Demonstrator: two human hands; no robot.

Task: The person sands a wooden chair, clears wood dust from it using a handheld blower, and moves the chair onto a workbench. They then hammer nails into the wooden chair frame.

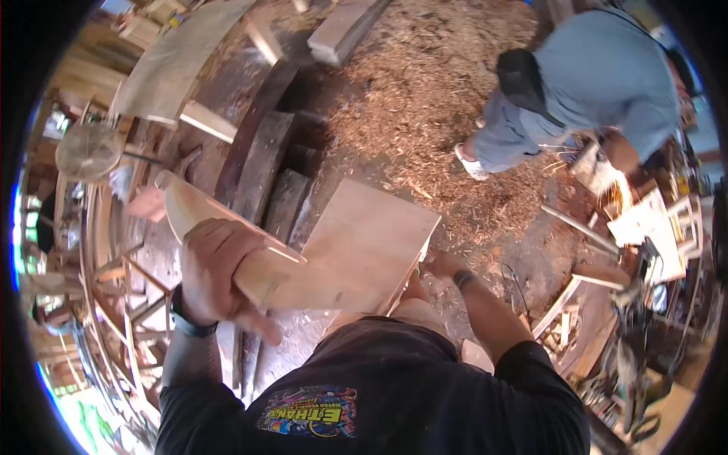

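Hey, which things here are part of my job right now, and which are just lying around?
Likely your job:
curved wooden piece, left hand on it
square wooden panel, right hand by its edge

Seemingly lying around:
wood shavings
dark timbers
thick plank

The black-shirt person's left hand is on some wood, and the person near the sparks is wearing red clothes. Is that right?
Not quite: the head view shows that the person near the sparks is wearing blue clothes, not red. The rest is right: the black-shirt person's left hand is on some wood.
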